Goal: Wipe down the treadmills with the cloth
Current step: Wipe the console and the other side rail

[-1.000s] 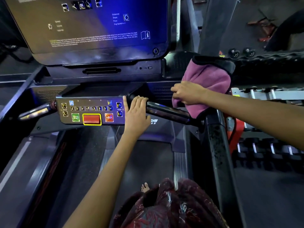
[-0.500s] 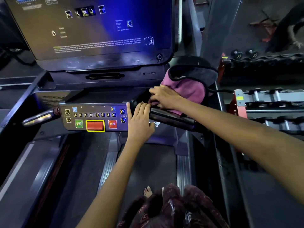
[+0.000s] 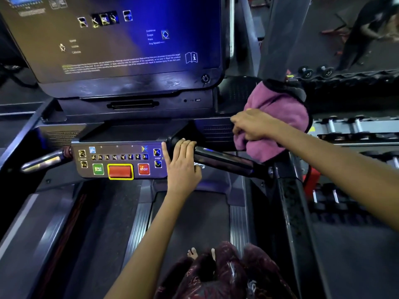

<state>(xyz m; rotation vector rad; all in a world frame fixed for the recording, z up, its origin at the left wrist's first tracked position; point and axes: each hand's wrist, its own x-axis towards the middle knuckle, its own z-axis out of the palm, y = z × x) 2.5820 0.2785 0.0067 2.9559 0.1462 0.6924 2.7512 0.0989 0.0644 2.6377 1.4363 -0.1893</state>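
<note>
**Cloth at the right-hand corner, buttons close under the other hand**

The right hand (image 3: pixel 253 125) sits at about two o'clock from the control panel (image 3: pixel 121 161), its fingers curled into the pink cloth (image 3: pixel 278 108) and bunching it against the console's right corner, just above the shiny handlebar (image 3: pixel 222 161). The cloth drapes down past the bar's outer end. The left hand (image 3: pixel 183 167) lies flat, fingers straight and together, on the inner end of that bar, with its thumb touching the panel's right edge.

The main hazard, as I judge it, is the left hand. It rests right beside the speed keys (image 3: pixel 157 158), with the STOP button (image 3: pixel 143 168) and the red safety bar (image 3: pixel 120 171) at nine o'clock from it. A slip or a shift of weight could press a key while bare toes (image 3: pixel 192 252) stand on the belt (image 3: pixel 190 221) at six o'clock.

The loose hanging part of the cloth could also snag where the bar meets the side rail (image 3: pixel 291 201). The screen (image 3: pixel 121 39) at twelve o'clock looks smeared along its lower edge, so it may get missed.
</note>
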